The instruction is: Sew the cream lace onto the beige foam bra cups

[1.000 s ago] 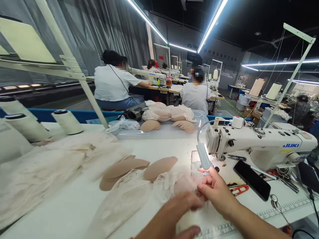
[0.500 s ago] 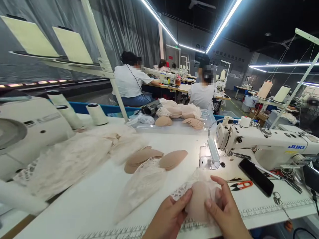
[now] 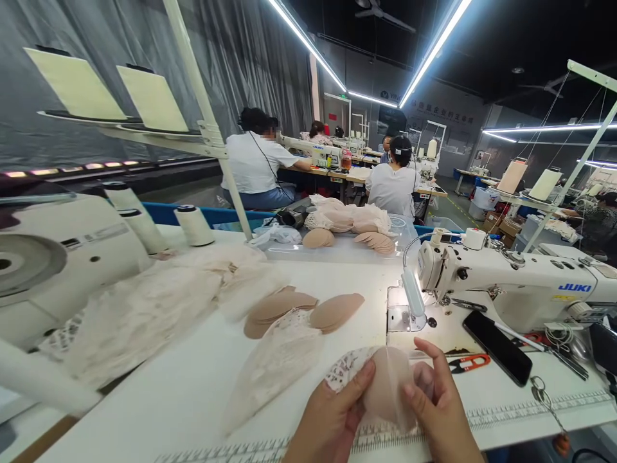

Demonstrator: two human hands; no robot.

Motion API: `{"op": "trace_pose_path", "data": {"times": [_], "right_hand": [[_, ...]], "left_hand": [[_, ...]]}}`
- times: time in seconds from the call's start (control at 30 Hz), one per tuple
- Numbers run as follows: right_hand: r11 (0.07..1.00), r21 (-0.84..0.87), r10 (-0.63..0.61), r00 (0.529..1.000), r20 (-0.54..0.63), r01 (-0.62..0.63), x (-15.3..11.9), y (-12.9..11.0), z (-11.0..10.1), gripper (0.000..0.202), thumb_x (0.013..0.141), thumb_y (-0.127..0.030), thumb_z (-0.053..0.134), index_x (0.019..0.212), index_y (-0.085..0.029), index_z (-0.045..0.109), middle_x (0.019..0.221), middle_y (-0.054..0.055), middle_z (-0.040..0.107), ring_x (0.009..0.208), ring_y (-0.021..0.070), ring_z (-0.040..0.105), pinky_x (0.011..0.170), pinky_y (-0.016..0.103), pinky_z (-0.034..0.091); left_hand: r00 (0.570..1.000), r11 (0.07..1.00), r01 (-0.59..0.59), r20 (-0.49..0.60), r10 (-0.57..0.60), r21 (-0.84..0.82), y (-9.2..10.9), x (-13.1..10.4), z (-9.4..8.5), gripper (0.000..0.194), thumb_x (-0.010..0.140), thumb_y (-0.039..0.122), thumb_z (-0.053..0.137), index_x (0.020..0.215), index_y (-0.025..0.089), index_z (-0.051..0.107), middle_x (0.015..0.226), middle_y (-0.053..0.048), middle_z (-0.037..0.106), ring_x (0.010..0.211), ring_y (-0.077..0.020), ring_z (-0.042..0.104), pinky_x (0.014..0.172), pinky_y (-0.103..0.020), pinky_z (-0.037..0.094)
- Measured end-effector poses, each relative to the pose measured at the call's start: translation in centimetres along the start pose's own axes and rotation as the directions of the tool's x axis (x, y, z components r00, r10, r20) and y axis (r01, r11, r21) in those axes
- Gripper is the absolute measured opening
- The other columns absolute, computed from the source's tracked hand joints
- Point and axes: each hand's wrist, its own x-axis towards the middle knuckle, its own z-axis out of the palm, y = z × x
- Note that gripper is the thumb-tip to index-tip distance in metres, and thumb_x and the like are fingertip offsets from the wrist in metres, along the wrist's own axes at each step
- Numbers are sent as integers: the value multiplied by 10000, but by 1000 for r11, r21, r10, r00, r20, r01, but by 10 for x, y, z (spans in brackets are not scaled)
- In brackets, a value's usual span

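A beige cup pad [image 3: 385, 384] with white lace fabric [image 3: 348, 368] around it is held above the table's front edge. My left hand [image 3: 335, 411] grips its left side, thumb on top. On the other side, my right hand [image 3: 441, 405] pinches the sheer fabric and pad edge, its index finger raised. Beyond them lie two stacks of beige pads, one on the left [image 3: 277, 310] and one on the right [image 3: 336, 312]. A piece of white lace [image 3: 279, 360] is spread beside these stacks.
At the right stands a sewing machine [image 3: 511, 276], with a black phone [image 3: 497, 347] and orange snips [image 3: 468, 363] nearby. A lace pile [image 3: 144, 302] lies left. Behind is a clear tray [image 3: 337, 251] bearing pads. People in white shirts sit farther back.
The pad and lace in my hands have turned slightly, showing more of the lace edge. Both hands have shifted a little to the right. The camera view has moved slightly.
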Motion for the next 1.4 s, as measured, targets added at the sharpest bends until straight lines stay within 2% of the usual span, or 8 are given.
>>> {"op": "trace_pose_path", "data": {"times": [0.13, 0.33, 0.47, 0.6, 0.87, 1.23, 1.33, 1.4], "right_hand": [[989, 143, 41, 999, -26, -37, 6, -8, 5, 860, 757, -523, 966, 1442, -307, 494, 1017, 35, 789, 879, 244, 747, 826, 362, 582], [988, 143, 58, 997, -46, -51, 6, -10, 7, 888, 737, -487, 987, 1439, -277, 486, 1041, 59, 819, 936, 272, 775, 860, 390, 606], [991, 129, 36, 997, -64, -27, 5, -9, 9, 869, 714, -491, 998, 1411, -274, 526, 1041, 56, 820, 945, 268, 781, 886, 377, 608], [990, 139, 38, 997, -74, -28, 5, -8, 9, 867, 717, -507, 991, 1413, -283, 525, 1055, 63, 821, 966, 278, 781, 867, 379, 614], [994, 104, 24, 998, -55, -18, 5, -4, 5, 857, 746, -530, 971, 1426, -279, 514, 1037, 51, 814, 954, 264, 772, 882, 380, 593], [1000, 7, 23, 1000, 4, -23, 3, -1, -1, 882, 763, -595, 932, 1477, -275, 524, 906, 27, 763, 871, 269, 738, 813, 386, 576], [995, -83, 67, 994, 91, -60, -4, 2, -12, 1061, 743, -505, 959, 1611, -306, 381, 912, 10, 745, 797, 237, 704, 750, 349, 537], [978, -195, 97, 989, 109, -74, -7, 1, -24, 1076, 766, -445, 940, 1649, -331, 336, 948, 13, 741, 767, 224, 692, 724, 339, 523]], "left_hand": [[999, 999, 39, 9, -39, -19, -4, 3, -4, 618, 736, 171, 980, 1311, 193, 755, 1358, -144, 771, 1194, -363, 765, 856, -364, 710], [990, 984, 139, -20, -142, -111, 0, 3, 4, 194, 720, 98, 902, 897, 97, 821, 1192, -150, 824, 1077, -346, 795, 824, -349, 714], [999, 998, 31, 10, -31, -52, 1, 2, 12, 408, 737, 189, 971, 1111, 160, 811, 1203, -116, 821, 1025, -310, 807, 802, -352, 716], [1000, 1000, 28, -4, -28, -13, -1, 4, 15, 613, 695, 197, 1009, 1260, 185, 771, 1177, -124, 826, 1008, -324, 814, 780, -353, 715], [966, 985, 173, 197, -170, -1, 2, 5, 17, 342, 738, 293, 995, 995, 121, 850, 1068, -132, 849, 1050, -342, 803, 905, -374, 691], [990, 991, 136, 48, -136, 5, 4, 12, 25, 263, 678, 190, 998, 874, 135, 830, 877, -75, 839, 804, -255, 798, 744, -303, 674], [988, 991, 125, 82, -129, 48, 15, 13, 25, 258, 707, 259, 980, 881, 145, 828, 872, -74, 828, 843, -279, 787, 800, -349, 666], [971, 982, 80, 211, -116, 171, 28, 12, 22, 296, 751, 361, 946, 943, 162, 839, 901, -92, 828, 931, -323, 778, 838, -393, 656]]}}
